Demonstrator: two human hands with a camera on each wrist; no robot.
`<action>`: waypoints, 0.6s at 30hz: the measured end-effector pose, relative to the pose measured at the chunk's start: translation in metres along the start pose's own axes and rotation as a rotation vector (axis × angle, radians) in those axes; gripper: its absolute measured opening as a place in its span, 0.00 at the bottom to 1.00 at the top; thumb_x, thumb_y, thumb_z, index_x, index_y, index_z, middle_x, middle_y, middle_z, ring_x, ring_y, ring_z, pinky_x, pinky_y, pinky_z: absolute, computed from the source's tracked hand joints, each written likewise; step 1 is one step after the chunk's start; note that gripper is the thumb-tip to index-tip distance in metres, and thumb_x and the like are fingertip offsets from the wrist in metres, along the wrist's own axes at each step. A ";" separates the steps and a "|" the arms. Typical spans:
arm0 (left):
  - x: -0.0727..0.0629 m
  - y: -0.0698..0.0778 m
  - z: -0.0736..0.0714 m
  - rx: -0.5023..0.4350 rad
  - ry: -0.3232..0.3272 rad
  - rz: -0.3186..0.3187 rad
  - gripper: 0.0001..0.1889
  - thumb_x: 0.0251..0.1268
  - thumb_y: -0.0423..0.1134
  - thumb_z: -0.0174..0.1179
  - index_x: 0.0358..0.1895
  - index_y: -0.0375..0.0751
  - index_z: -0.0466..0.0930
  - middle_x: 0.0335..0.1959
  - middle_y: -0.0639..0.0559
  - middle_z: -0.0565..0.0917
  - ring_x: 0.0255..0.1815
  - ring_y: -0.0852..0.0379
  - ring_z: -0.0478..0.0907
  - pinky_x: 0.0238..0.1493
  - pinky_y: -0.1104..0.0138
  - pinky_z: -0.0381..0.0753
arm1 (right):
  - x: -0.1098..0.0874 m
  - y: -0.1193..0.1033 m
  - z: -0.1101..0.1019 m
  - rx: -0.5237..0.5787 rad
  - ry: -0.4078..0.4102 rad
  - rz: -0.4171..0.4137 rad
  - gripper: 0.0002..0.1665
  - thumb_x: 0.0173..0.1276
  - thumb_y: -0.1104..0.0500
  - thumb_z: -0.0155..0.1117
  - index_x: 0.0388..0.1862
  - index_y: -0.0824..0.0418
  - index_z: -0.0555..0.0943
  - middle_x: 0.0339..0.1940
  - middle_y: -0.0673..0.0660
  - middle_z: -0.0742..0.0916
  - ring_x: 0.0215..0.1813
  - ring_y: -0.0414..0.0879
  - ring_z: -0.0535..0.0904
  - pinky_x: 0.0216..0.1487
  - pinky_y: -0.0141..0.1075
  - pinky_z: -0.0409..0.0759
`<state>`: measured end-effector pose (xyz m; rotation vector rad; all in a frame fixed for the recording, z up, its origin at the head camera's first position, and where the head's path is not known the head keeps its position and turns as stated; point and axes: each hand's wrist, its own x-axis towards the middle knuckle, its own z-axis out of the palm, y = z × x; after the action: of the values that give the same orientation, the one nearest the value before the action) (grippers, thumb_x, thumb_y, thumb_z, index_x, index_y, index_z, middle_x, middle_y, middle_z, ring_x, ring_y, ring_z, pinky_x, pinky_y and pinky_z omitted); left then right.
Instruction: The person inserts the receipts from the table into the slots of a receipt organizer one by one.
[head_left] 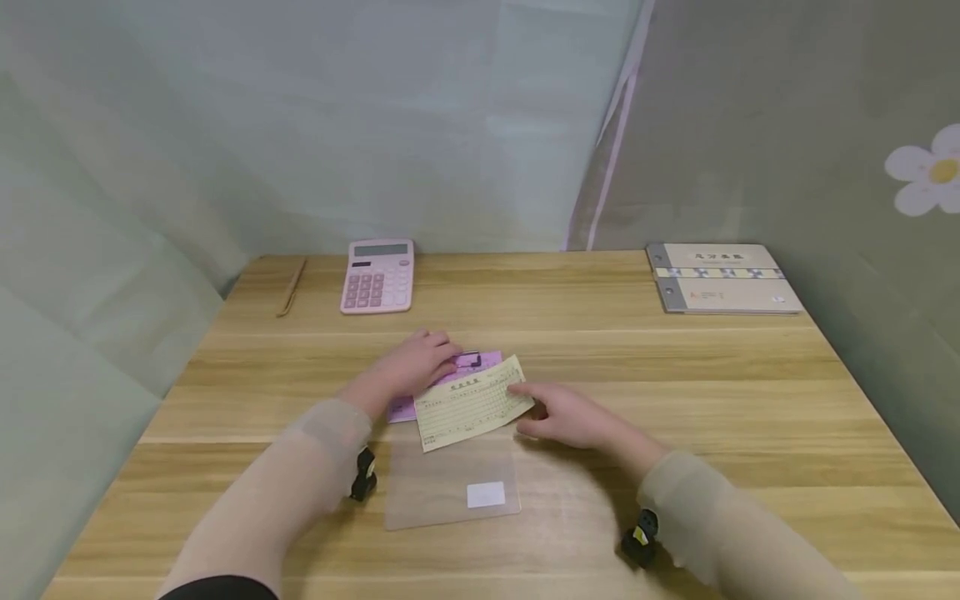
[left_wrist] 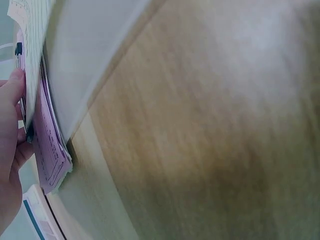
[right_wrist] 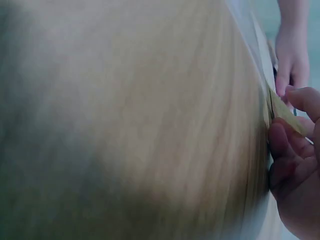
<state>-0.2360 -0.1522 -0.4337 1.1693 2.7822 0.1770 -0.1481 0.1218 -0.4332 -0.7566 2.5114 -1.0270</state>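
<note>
A yellow printed form slip [head_left: 468, 408] lies slanted over a stack of pink printed slips [head_left: 403, 410]. My right hand [head_left: 566, 414] pinches the yellow slip's right edge between thumb and fingers; its corner shows between them in the right wrist view. At the stack's upper edge, my left hand [head_left: 420, 362] holds a metal clip [head_left: 469, 360] with black ends. The left wrist view shows the thumb against the clip beside the pink slips [left_wrist: 49, 140]. Beneath the papers is a clear plastic sheet [head_left: 427, 492] with a white label [head_left: 486, 495].
A pink calculator [head_left: 377, 277] lies at the back left, beside a thin tan stick-like item [head_left: 292, 287]. At the back right rests a bound account book [head_left: 723, 279]. Curtains [head_left: 375, 125] hang behind and beside the wooden table [head_left: 750, 400].
</note>
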 end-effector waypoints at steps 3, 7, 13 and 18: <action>0.000 0.000 0.000 0.003 -0.002 -0.006 0.20 0.71 0.48 0.49 0.61 0.44 0.72 0.52 0.48 0.75 0.54 0.49 0.70 0.60 0.55 0.67 | 0.001 -0.007 0.002 -0.104 -0.022 -0.021 0.36 0.62 0.52 0.65 0.67 0.59 0.67 0.44 0.53 0.82 0.41 0.41 0.77 0.46 0.38 0.76; 0.000 -0.001 0.002 -0.025 -0.001 -0.020 0.21 0.70 0.49 0.49 0.62 0.44 0.72 0.53 0.48 0.75 0.55 0.48 0.70 0.60 0.55 0.67 | 0.001 -0.013 0.003 -0.206 0.046 -0.016 0.32 0.63 0.51 0.63 0.65 0.57 0.70 0.23 0.44 0.76 0.24 0.37 0.71 0.27 0.32 0.73; -0.001 -0.006 0.002 -0.114 0.014 -0.045 0.24 0.67 0.52 0.53 0.61 0.45 0.72 0.55 0.47 0.75 0.57 0.47 0.70 0.61 0.53 0.65 | 0.007 -0.018 0.008 -0.440 0.162 -0.143 0.22 0.62 0.49 0.63 0.54 0.56 0.78 0.29 0.46 0.78 0.28 0.37 0.71 0.30 0.31 0.73; 0.001 -0.010 0.002 -0.130 0.016 -0.020 0.25 0.65 0.53 0.55 0.61 0.44 0.73 0.53 0.48 0.76 0.54 0.49 0.71 0.59 0.54 0.68 | 0.013 -0.019 0.022 -0.614 0.123 -0.292 0.22 0.62 0.45 0.62 0.51 0.53 0.81 0.46 0.51 0.80 0.46 0.45 0.72 0.50 0.39 0.71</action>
<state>-0.2432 -0.1585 -0.4375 1.1139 2.7476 0.3602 -0.1419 0.0908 -0.4357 -1.2910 2.9123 -0.3623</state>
